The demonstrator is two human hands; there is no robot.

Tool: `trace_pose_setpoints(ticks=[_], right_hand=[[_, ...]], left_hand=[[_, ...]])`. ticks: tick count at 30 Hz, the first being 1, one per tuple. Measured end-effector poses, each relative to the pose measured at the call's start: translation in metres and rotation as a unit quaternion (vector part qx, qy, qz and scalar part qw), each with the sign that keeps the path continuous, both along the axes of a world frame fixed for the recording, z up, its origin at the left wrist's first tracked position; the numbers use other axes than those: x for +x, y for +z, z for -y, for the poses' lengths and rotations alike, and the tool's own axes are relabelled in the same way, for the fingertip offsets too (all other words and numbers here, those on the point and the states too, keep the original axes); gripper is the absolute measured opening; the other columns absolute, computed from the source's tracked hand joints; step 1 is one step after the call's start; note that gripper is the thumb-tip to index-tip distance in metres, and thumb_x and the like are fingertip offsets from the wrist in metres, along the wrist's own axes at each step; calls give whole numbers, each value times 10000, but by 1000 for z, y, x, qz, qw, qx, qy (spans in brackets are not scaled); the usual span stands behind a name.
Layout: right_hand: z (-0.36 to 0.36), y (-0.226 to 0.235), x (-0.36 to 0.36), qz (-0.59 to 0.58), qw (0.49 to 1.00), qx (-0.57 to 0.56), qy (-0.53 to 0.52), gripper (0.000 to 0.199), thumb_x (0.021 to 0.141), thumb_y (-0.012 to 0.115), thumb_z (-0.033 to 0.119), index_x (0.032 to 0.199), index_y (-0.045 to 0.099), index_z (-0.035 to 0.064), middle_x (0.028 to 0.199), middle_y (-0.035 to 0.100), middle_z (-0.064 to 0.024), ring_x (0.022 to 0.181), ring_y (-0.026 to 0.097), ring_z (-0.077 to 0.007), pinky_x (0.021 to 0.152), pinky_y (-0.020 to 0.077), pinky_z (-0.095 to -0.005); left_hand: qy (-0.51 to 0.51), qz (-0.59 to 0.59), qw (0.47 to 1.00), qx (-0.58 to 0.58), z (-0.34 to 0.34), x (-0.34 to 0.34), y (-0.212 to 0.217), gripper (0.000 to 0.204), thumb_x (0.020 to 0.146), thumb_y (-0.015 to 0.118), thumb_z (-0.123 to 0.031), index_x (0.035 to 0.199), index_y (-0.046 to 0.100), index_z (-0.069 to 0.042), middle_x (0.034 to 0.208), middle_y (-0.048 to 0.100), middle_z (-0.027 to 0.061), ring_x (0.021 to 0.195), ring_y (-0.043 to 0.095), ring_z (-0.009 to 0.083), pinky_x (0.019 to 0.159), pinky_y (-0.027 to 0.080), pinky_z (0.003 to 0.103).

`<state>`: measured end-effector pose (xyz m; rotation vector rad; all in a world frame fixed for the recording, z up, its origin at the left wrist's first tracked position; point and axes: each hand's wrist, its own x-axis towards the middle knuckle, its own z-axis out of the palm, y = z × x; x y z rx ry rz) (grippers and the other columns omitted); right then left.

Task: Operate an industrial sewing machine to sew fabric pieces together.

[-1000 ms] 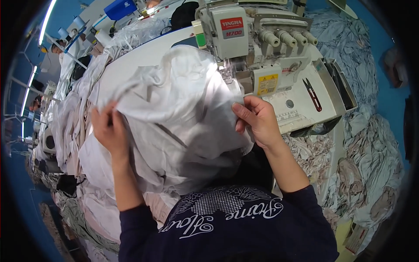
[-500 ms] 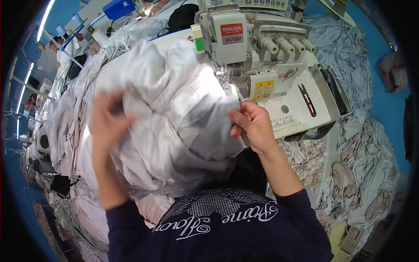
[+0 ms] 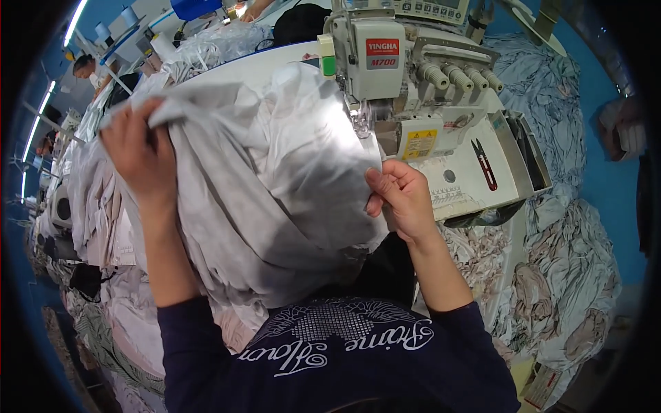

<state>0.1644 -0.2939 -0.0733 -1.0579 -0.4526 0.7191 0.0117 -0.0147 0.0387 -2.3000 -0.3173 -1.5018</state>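
The left hand [image 3: 141, 155] is lifted high and closed on a bunch of the pale grey fabric [image 3: 275, 172], with the fingers wrapped over its top fold. The right hand [image 3: 399, 199] is lower, next to the white sewing machine [image 3: 413, 89], and it pinches the right edge of the same fabric between thumb and fingers. The fabric hangs between both hands as a big loose bundle; it covers most of the worktop [image 3: 261, 65] in front of the person and reaches up to the needle area of the machine.

In my judgement, to handle this step well the two hands should keep the edge stretched and flat, so that no extra fold slips under the foot, and the right hand should stay clear of the needle.

On the machine's flat plate lie small red thread snips [image 3: 484, 164], apart from the fabric. To the right and below there are heaps of printed cloth [image 3: 571, 268], and more pale pieces are piled at the left. Another person is far at the upper left. The bulk of fabric hides the worktop edge and can catch on the machine.
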Motion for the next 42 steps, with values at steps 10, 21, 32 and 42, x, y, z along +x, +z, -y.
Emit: trace_pose_setpoints(ticks=[10, 21, 32, 42], right_hand=[[0, -1, 1, 13, 1000, -1, -5, 140, 874, 613, 134, 833, 569, 8, 612, 583, -25, 475, 557, -79, 438, 435, -187], [-3, 0, -2, 8, 1000, 1, 1, 153, 877, 612, 147, 838, 577, 4, 626, 581, -25, 480, 560, -80, 438, 431, -186], [1, 5, -2, -17, 1000, 3, 12, 130, 869, 619, 126, 835, 573, 10, 607, 578, -28, 482, 560, -84, 447, 436, -188], [-1, 2, -2, -5, 1000, 2, -1, 101, 874, 602, 97, 842, 574, 6, 597, 583, -22, 465, 555, -74, 429, 431, -177]], left_hand=[[-93, -181, 917, -344, -3, -27, -27, 575, 576, 811, -290, 1064, 627, -46, 936, 541, 70, 862, 508, 232, 780, 400, 358], [83, -75, 987, -113, 8, -54, -51, 305, 653, 593, 46, 910, 643, -111, 903, 582, 83, 862, 542, 267, 769, 378, 360], [42, 45, 995, 77, -83, 32, 82, 230, 760, 583, -71, 963, 663, -143, 959, 632, 47, 919, 570, 253, 827, 408, 341], [-99, -437, 821, -354, 70, -69, -78, 610, 538, 821, -199, 1078, 564, -82, 1156, 508, 121, 997, 522, 349, 834, 425, 404]])
